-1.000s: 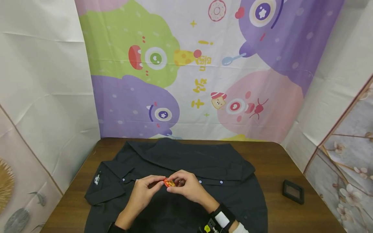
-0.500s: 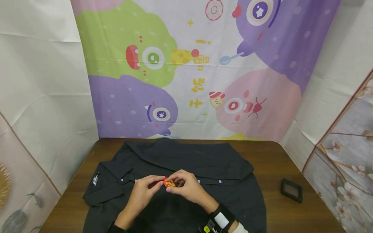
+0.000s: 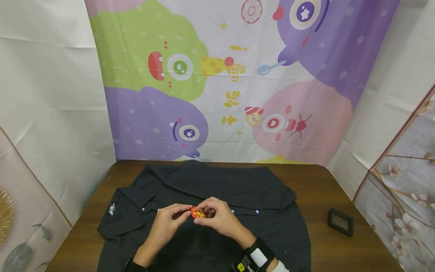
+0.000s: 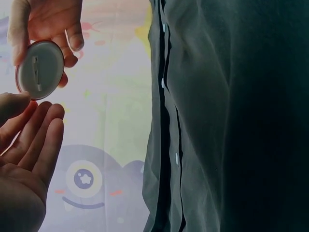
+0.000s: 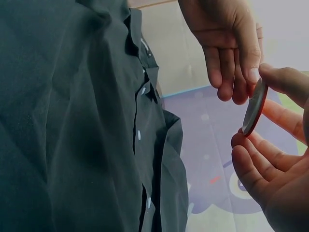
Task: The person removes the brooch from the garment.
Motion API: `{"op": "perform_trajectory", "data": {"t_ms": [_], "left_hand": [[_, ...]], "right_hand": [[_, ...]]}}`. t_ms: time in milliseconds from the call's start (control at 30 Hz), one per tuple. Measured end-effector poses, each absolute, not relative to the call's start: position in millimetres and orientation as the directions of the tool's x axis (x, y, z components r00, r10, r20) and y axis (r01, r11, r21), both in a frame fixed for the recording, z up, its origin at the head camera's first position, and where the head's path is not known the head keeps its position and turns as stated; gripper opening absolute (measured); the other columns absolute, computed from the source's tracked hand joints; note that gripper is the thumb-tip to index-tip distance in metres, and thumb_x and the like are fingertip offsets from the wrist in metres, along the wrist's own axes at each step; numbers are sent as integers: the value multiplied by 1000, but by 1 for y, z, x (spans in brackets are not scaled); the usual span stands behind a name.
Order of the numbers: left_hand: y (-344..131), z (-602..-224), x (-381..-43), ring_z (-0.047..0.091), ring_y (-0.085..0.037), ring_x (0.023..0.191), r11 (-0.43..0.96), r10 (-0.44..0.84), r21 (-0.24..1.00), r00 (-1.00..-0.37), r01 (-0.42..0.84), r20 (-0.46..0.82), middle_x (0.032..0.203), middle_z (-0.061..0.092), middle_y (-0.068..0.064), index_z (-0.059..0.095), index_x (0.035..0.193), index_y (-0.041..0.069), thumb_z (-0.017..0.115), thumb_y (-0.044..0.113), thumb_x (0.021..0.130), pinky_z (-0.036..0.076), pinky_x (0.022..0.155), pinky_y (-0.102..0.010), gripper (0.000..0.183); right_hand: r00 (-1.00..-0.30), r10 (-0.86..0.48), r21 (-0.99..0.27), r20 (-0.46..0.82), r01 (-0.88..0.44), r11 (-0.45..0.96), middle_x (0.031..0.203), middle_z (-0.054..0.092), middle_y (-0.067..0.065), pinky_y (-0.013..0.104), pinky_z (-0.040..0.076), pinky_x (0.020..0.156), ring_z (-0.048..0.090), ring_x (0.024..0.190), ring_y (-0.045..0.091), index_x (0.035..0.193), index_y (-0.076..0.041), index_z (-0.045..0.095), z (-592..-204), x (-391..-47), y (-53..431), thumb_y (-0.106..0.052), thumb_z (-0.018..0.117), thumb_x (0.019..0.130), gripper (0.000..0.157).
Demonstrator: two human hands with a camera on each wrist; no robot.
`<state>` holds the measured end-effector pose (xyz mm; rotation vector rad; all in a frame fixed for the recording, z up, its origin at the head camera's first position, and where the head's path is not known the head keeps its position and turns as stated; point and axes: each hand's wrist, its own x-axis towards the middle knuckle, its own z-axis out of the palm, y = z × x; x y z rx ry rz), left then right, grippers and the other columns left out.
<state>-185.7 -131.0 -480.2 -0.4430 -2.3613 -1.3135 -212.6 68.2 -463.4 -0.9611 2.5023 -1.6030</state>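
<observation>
A round pin badge (image 3: 197, 212) with a red rim and a yellow-and-red face is held between both hands above the black shirt (image 3: 217, 185). My left hand (image 3: 167, 223) pinches its left edge between thumb and fingertips. On the other side my right hand (image 3: 221, 218) grips the right edge with thumb and fingers. The badge's grey back, with a pin bar across it, shows in the left wrist view (image 4: 41, 70). Nearly edge-on, the badge appears tilted in the right wrist view (image 5: 255, 107). The shirt lies spread out, with white buttons along its placket.
A small black frame-like box (image 3: 340, 222) lies on the brown wooden table (image 3: 319, 189) to the right of the shirt. Behind the table hangs a cartoon-printed cloth (image 3: 234, 147). White sheets stand at both sides.
The badge has tilted slightly, so more of its coloured face shows in the head view. Both hands keep nearly the same place. The head view shifts a little.
</observation>
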Motion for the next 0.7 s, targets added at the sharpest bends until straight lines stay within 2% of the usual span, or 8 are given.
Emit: {"op": "perform_trajectory", "data": {"t_ms": [167,433,700], "left_hand": [[-132,-480,-186,72,-11,81,514,94,726,-871,457,482,91,76,0,78,96,9,77,4,80,58,70,-21,17],[-133,-478,-187,70,-7,82,541,102,710,-873,451,477,91,76,1,78,96,11,78,3,79,58,70,-22,19],[-133,-478,-185,69,-5,81,547,88,726,-891,417,446,91,75,2,77,97,11,78,3,79,58,70,-21,20]], "right_hand": [[-809,-497,-812,314,-500,302,97,67,6,26,57,70,59,81,8,99,-9,73,-466,-213,68,-21,82,79,25],[-802,-493,-794,337,-524,309,98,67,5,21,55,69,59,81,11,99,-10,73,-466,-213,67,-21,82,79,25],[-802,-493,-760,337,-541,360,99,65,2,23,55,69,58,81,11,101,-12,73,-465,-213,66,-24,82,79,27]]}}
